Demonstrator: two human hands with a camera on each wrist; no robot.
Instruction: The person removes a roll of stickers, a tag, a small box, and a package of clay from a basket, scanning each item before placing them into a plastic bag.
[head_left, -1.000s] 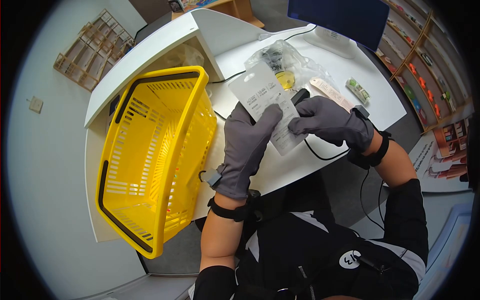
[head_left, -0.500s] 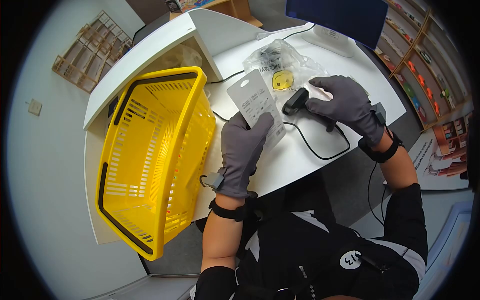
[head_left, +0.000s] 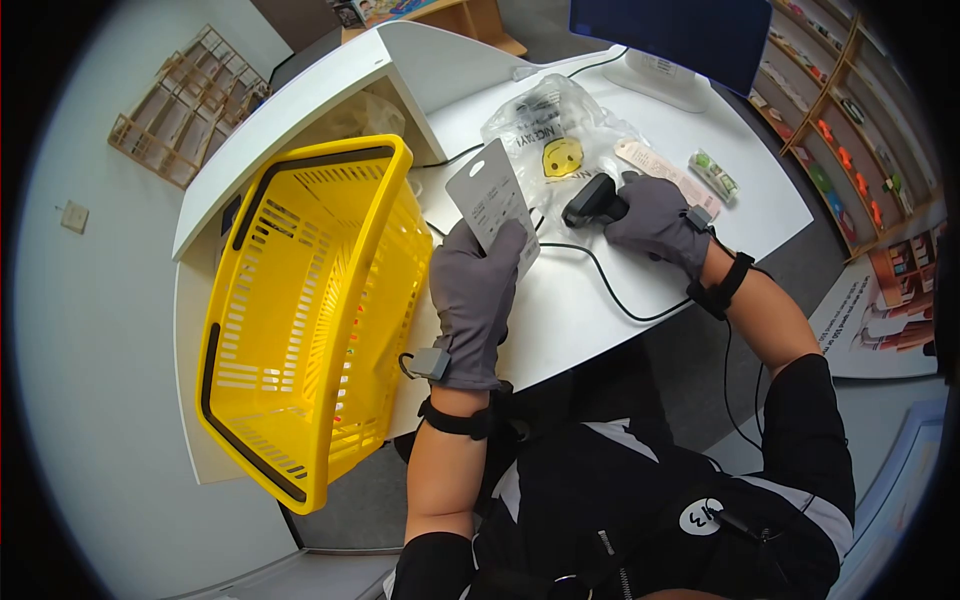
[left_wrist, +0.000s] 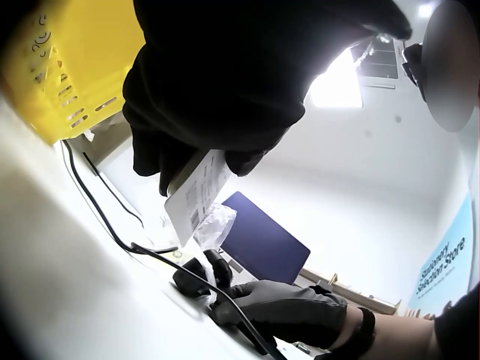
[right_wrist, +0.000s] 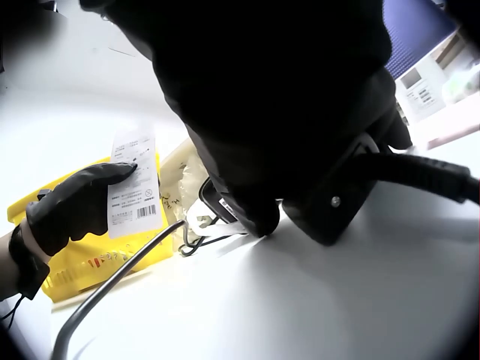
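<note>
My gloved left hand (head_left: 468, 295) pinches a white printed packaging card (head_left: 490, 195) with a hang hole at its top, the thumb over its front. A barcode and small print show on the card (right_wrist: 135, 199) in the right wrist view. To the right, my gloved right hand (head_left: 660, 228) grips a black handheld barcode scanner (head_left: 592, 203) low over the desk. The scanner's head points left, toward the card, with a space between them. Its cable (head_left: 610, 290) loops across the desk.
A yellow shopping basket (head_left: 345, 330) with black handles stands left. Behind the hands lie a clear plastic bag (head_left: 545, 115) with a smiley, a pale pink strip (head_left: 660, 170) and a small green-and-clear packet (head_left: 713, 175). A monitor (head_left: 675, 40) stands at the back of the white desk (head_left: 560, 330).
My right hand has let go of the card, moved right and taken hold of the scanner. My left hand has drawn the card slightly left and tilted it.
</note>
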